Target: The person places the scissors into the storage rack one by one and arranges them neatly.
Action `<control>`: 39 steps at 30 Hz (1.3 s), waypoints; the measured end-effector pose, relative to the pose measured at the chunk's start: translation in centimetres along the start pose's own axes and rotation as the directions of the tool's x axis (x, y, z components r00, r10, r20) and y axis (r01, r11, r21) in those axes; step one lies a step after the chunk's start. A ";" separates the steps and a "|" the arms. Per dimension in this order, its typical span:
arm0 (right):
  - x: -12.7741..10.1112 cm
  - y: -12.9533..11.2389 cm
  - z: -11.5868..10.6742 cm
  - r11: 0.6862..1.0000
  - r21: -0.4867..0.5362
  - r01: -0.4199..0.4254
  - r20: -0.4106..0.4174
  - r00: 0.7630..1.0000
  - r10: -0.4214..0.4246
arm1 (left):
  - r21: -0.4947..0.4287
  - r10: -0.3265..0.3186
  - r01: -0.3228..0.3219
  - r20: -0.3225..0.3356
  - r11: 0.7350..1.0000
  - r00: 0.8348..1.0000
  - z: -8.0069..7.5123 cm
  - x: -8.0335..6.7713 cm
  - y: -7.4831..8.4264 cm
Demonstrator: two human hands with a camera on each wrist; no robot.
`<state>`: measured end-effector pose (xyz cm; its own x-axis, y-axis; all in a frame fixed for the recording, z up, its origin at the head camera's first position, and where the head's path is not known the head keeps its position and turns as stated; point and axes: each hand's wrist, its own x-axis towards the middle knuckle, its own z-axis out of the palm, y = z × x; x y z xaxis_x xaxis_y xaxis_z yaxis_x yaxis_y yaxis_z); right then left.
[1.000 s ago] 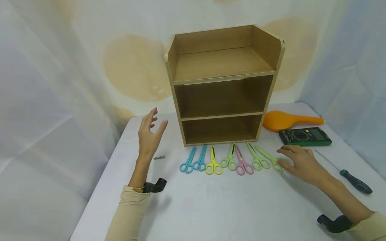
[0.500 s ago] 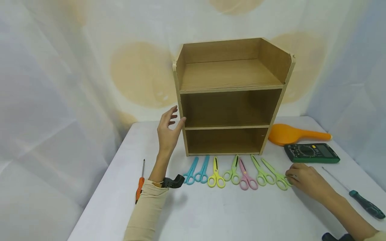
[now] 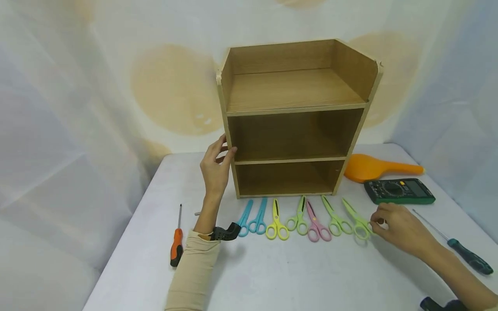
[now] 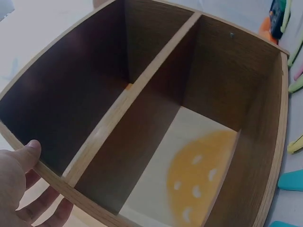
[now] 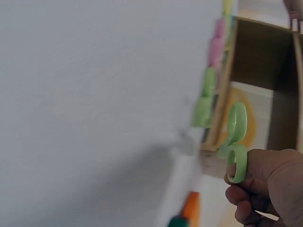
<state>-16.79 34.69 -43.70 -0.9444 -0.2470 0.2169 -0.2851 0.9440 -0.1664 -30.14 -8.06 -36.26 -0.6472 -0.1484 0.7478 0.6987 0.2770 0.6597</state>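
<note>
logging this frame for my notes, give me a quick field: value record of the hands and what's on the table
left hand: grips left side panel of wooden shelf unit
right hand: pinches handle of light green scissors
scissors row: seven pairs in front of the shelf
right of shelf: orange balloon, multimeter, green-handled screwdriver
left: orange-handled screwdriver

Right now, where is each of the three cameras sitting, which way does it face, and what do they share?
Head: on the person's head, facing forward and down at the table, wooden shelf and row of scissors; both forearms, left hand and right hand show.
Left wrist: beside the shelf's left edge, looking into its compartments; thumb and fingers show.
Right wrist: low over the table, looking toward the shelf; fingers hold the light green scissors.
Shared: all three see the shelf; head and right wrist both show those scissors.
</note>
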 end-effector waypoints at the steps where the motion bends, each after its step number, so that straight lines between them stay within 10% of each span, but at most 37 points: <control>1: 0.0 -0.3 -0.5 1.000 0.009 0.000 -0.005 1.000 0.000 | 0.002 -0.004 0.004 0.003 1.000 1.000 -0.1 0.0 0.1; 19: 1.8 -6.3 -10.2 0.960 0.063 0.274 -0.298 0.923 -0.244 | -0.029 -0.010 0.010 0.001 1.000 1.000 0.8 0.1 0.3; 39: 10.1 -14.0 -18.8 0.927 0.106 0.359 -0.323 0.894 -0.309 | 0.007 -0.010 0.010 -0.026 1.000 1.000 0.6 -0.6 -0.3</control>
<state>-19.30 23.14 -21.07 -0.7037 -0.4424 0.5559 -0.6210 0.7632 -0.1787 -30.16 -7.45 -36.91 -0.6456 -0.1758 0.7431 0.6903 0.2818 0.6664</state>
